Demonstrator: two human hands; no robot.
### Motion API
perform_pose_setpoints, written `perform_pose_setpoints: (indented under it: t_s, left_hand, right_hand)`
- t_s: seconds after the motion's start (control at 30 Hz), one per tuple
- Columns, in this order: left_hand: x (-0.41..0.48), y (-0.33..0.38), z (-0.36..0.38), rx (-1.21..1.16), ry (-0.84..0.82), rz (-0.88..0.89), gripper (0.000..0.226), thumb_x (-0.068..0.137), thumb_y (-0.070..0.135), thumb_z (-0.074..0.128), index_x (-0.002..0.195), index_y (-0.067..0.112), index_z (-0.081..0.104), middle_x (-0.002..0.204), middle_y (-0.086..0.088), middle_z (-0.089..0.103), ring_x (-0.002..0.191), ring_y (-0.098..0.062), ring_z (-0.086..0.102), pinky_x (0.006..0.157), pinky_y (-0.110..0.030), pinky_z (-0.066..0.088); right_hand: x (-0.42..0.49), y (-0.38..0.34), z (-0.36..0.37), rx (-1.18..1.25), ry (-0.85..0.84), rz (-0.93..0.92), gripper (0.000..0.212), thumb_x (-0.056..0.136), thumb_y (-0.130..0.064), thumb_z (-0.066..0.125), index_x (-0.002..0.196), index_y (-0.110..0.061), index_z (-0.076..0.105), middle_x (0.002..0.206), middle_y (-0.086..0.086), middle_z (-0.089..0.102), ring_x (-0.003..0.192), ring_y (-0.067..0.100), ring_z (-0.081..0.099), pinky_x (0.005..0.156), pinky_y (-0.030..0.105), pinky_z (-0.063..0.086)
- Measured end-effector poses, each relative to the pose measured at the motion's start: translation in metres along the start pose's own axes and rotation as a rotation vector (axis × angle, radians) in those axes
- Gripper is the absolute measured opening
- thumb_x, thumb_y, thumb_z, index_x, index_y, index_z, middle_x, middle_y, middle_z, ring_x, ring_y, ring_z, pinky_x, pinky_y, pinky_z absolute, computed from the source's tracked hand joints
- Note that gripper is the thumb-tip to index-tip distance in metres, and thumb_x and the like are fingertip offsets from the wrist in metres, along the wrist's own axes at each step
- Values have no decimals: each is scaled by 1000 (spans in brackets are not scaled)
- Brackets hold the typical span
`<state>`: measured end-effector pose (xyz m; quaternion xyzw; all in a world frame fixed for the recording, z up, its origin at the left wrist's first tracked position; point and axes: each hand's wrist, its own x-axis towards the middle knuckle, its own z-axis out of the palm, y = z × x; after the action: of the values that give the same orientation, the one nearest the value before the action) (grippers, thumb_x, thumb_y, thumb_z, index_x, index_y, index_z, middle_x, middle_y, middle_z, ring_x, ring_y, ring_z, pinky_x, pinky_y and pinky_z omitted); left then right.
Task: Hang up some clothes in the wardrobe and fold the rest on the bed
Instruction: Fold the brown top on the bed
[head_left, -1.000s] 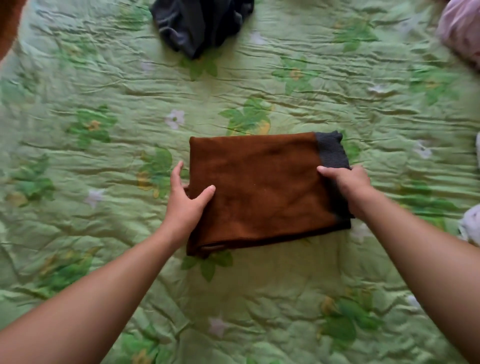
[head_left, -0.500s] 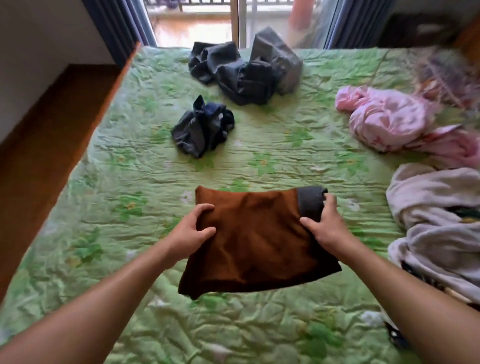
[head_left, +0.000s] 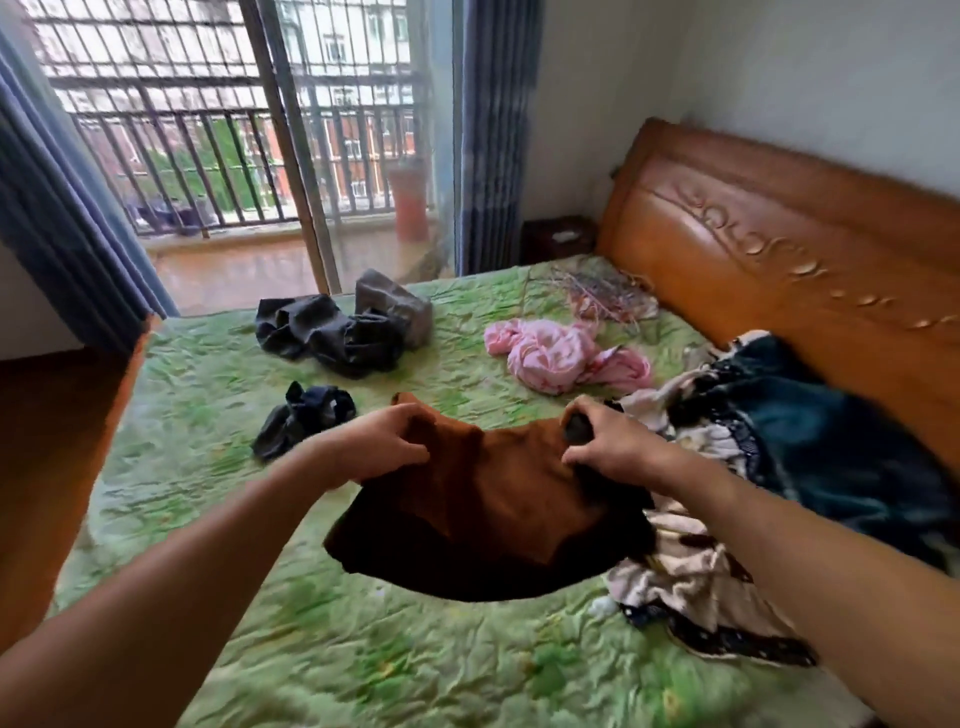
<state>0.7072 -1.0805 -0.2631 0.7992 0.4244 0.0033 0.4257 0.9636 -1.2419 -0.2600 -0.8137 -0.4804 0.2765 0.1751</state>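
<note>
Left hand (head_left: 387, 447): its grip pinches the left upper edge of the folded brown garment (head_left: 488, 514), thumb under and fingers curled over the cloth.
Brown garment: a soft, matte, knit-looking bundle, held clear of the bed (head_left: 363, 665) between both hands; it sags in the middle and its near edge droops in a dark curve.
Long axis: runs left to right, from one hand to the other, so each hand has one end and neither is nearer than the other.
Grey cuff (head_left: 576, 431): a darker ribbed band at the garment's right end, bunched inside the right grip.
Right hand (head_left: 618, 447): its grip is pressed together on that right end, knuckles up.
Where to set it: likely a bare patch of the bed, which lies below and to the near left; the right side is crowded.
Bedcover: green quilted fabric, wrinkled, with a faint flower print.
Far left: a small dark crumpled garment (head_left: 306, 415), and beyond it a larger grey-black heap (head_left: 343, 327).
Far middle: a pink crumpled garment (head_left: 556, 358), thin and glossy-looking.
Right: a heap of cream patterned cloth (head_left: 691, 561) and a dark teal plush piece (head_left: 810, 441), perhaps a blanket; blur makes it hard to tell.
Far right: a carved wooden headboard (head_left: 779, 249), smooth and orange-brown.
</note>
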Motion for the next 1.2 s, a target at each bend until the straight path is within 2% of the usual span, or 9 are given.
perform_pose_setpoints:
  t_s: [0.1,0.17,0.33,0.5,0.6,0.73,0.9,1.07,1.2]
  left_hand:
    - [-14,61,-5,103,-64,122,46,68,35,74,112,32,62,107,-6,71,94,-27,71,82,-49,60]
    - [-16,100,1,142,-114,193,52,63,38,72,113,31,63,106,-6,70,93,-28,71,79,-54,60]
    - [-30,211,46,254,-273,380,31,90,17,68,119,24,61,109,-8,68,92,-26,71,66,-36,59]
    - [-46,321,121,342,-390,551,33,86,28,70,117,31,61,112,-4,67,97,-25,69,81,-47,61]
    - [-55,385,174,393,-433,656,27,92,26,67,116,33,58,111,-4,66,97,-24,68,73,-38,60]
    - [-66,462,240,455,-492,772,24,92,25,66,113,30,58,110,-8,67,98,-29,70,62,-37,58]
    - [-82,542,306,482,-598,868,30,92,26,66,121,27,59,112,-8,65,95,-27,70,74,-51,62]
    - [-100,608,355,558,-680,958,32,92,28,66,123,29,59,115,-6,65,97,-27,69,66,-44,63]
    - [-124,664,386,604,-758,1039,33,93,29,68,124,33,58,117,-4,61,99,-28,67,74,-49,62]
  right_hand:
    - [-51,2,-42,21,92,82,50,61,-36,80,105,-32,54,101,-2,65,95,19,63,87,36,55]
    - [-87,10,-68,22,151,130,49,64,-32,81,105,-32,54,103,0,64,94,19,63,83,35,55]
    - [-189,51,-130,34,272,286,44,74,-27,78,111,-30,54,104,1,62,87,15,61,68,29,50]
    - [-284,108,-184,-34,388,448,46,74,-35,77,112,-33,52,113,2,58,96,20,58,86,38,54]
    - [-338,146,-212,-33,464,525,40,81,-29,74,116,-27,54,113,1,57,98,19,57,85,36,51]
    - [-402,194,-241,16,580,640,34,81,-27,72,111,-27,54,108,1,58,96,21,58,86,40,53]
    - [-460,238,-268,23,702,752,30,79,-31,70,105,-30,53,103,-1,58,94,19,57,74,35,50]
    - [-513,261,-283,35,785,880,32,80,-34,69,107,-30,53,104,0,58,94,21,58,83,41,54]
    - [-556,267,-293,80,865,980,36,84,-32,70,114,-26,51,105,-1,56,90,18,58,76,36,53]
